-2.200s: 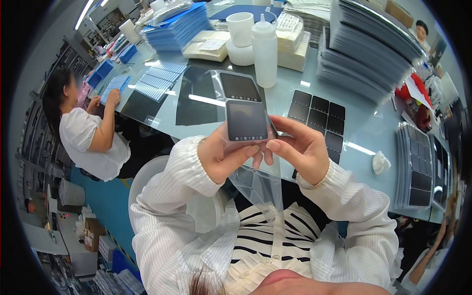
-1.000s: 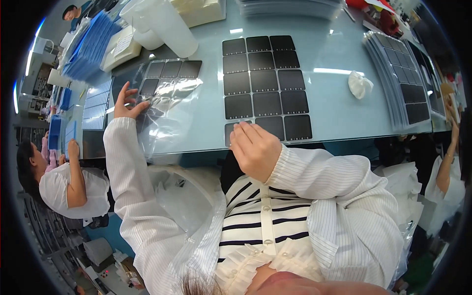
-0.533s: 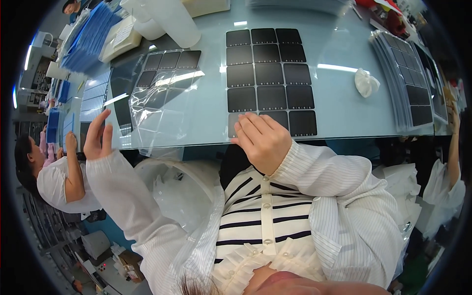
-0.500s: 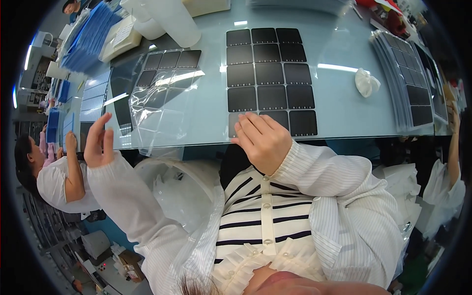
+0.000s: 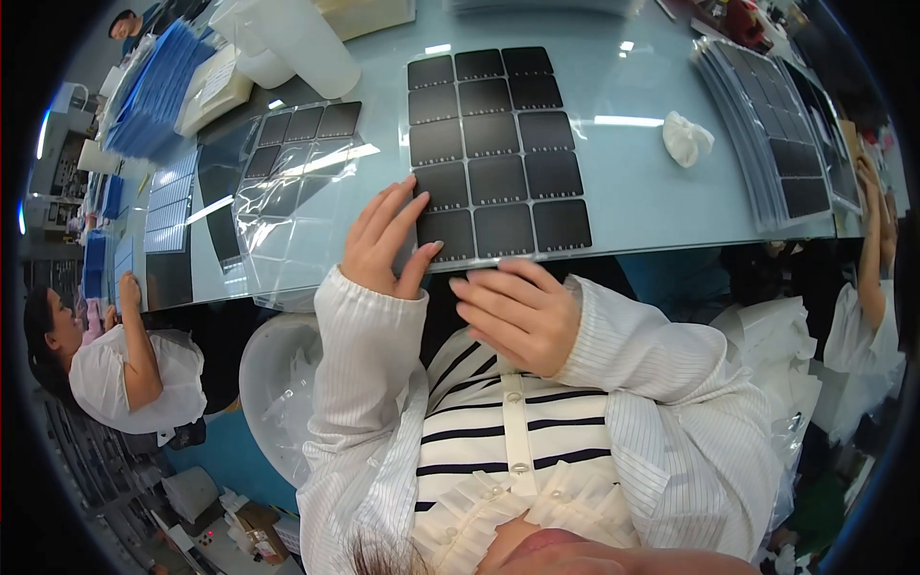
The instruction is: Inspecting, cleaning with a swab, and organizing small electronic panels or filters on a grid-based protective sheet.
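A sheet of dark, rounded square panels [image 5: 495,179] lies flat on the glass-topped table, its near edge close to the table's front edge. My left hand [image 5: 383,235] is at the sheet's near left corner, thumb and fingers apart, fingertips on or right beside its edge. Just below the sheet's near edge, my right hand [image 5: 522,316] is held with fingers stretched out and nothing visible in it. To the left lies a clear plastic film sheet [image 5: 283,206] that catches the light, with several similar dark panels [image 5: 305,123] at its far end.
A crumpled white wad [image 5: 686,140] lies right of the sheet. Farther right is a stack of similar panel sheets [image 5: 767,134]. Blue sheets [image 5: 158,86] and a translucent container [image 5: 307,53] stand at the back left. Beneath the table is a white bin [image 5: 278,383]. Other people sit at both sides.
My left hand has moved right, from over the table's left front edge to the panel sheet. My right hand has drawn back off the sheet toward me. The view has shifted slightly.
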`<state>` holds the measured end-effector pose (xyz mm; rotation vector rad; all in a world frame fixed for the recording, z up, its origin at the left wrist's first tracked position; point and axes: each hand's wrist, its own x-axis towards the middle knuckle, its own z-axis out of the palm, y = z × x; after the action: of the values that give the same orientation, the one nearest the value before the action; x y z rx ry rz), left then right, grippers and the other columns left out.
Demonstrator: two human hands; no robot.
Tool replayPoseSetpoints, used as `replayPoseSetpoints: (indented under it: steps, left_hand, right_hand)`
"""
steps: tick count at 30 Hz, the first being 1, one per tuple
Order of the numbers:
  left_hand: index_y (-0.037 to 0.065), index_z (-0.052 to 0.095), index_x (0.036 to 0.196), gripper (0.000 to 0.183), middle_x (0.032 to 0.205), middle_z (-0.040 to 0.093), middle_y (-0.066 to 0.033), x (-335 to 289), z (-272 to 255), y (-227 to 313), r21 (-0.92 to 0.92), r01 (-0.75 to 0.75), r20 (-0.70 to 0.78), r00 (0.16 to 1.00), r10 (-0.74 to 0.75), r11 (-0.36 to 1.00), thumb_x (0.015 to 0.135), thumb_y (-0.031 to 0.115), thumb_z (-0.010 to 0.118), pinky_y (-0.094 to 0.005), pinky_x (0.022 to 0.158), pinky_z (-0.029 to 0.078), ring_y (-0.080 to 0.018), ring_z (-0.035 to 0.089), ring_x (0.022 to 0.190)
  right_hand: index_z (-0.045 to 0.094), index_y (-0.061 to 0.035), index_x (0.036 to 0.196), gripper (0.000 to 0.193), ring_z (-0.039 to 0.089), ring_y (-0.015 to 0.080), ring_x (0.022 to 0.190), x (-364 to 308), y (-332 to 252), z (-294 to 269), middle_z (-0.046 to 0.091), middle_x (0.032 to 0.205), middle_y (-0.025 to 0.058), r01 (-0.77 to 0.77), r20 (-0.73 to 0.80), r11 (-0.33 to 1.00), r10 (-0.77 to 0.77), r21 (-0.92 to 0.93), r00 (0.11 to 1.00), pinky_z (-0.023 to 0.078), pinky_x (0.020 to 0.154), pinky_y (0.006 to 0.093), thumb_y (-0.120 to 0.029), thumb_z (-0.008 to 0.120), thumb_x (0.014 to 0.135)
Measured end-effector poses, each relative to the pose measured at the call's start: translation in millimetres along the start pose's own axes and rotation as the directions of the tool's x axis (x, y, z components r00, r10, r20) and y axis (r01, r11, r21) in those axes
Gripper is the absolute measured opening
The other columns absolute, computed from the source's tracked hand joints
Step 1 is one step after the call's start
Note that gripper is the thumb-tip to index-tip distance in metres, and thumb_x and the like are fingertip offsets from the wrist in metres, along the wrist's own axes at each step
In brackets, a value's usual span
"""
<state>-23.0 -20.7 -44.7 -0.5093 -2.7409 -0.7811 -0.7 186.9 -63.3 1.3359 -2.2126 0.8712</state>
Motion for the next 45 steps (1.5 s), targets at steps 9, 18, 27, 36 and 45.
replayPoseSetpoints:
  steps: [9,18,27,36,45]
  left_hand:
    - [0.007,0.065,0.102,0.053,0.120,0.054,-0.0169,-3.6,8.6,-27.5,-0.007,-0.289,-0.022,0.957,0.288,0.957,0.054,0.022,0.083,-0.0419,0.089,0.045,-0.0346,0.052,0.110]
    - [0.008,0.068,0.083,0.028,0.102,0.063,-0.0141,-0.1,0.5,-23.8,0.061,-0.352,-0.082,0.931,0.357,0.934,0.057,0.012,0.079,-0.0365,0.077,0.052,-0.0317,0.060,0.097]
    - [0.004,0.061,0.079,0.015,0.091,0.066,-0.0093,-6.7,-0.3,-9.7,0.145,-0.452,-0.182,0.862,0.473,0.880,0.068,0.007,0.072,-0.0353,0.077,0.052,-0.0239,0.065,0.086]
    - [0.004,0.063,0.080,0.015,0.088,0.067,-0.0102,-15.4,1.9,14.5,0.077,-0.509,-0.206,0.833,0.514,0.857,0.070,0.010,0.072,-0.0334,0.074,0.053,-0.0221,0.066,0.082]
    - [0.004,0.065,0.086,0.015,0.083,0.067,-0.0087,-2.0,-8.7,27.2,-0.084,-0.509,-0.167,0.855,0.491,0.857,0.073,0.009,0.069,-0.0344,0.071,0.054,-0.0219,0.065,0.073]
  right_hand:
    - [0.063,0.0023,0.100,0.028,0.061,0.0110,0.063,-40.2,33.2,-15.6,0.066,0.088,0.0122,-0.811,0.634,-0.135,0.700,0.569,0.328,0.046,0.056,0.0208,-0.023,0.055,0.090]
    - [0.061,0.0051,0.098,0.038,0.061,0.0145,0.060,-34.6,35.2,-13.7,0.066,0.085,0.0141,-0.739,0.682,-0.221,0.610,0.636,0.405,0.047,0.054,0.0232,-0.028,0.043,0.095]
    - [0.053,0.0078,0.110,0.053,0.065,0.0225,0.066,-32.1,26.6,-14.9,0.064,0.091,0.0201,-0.706,0.694,-0.259,0.571,0.659,0.439,0.052,0.060,0.0277,-0.039,0.032,0.097]
    - [0.050,0.0116,0.108,0.061,0.066,0.0305,0.072,-14.8,24.1,-27.1,0.061,0.097,0.0250,-0.551,0.603,-0.346,0.691,0.760,0.397,0.056,0.058,0.0331,-0.045,0.033,0.095]
    - [0.051,0.0076,0.105,0.030,0.065,0.0298,0.069,-41.9,38.4,-60.5,0.063,0.087,0.0191,-0.525,0.417,-0.176,0.823,0.833,0.385,0.055,0.053,0.0340,-0.019,0.043,0.094]
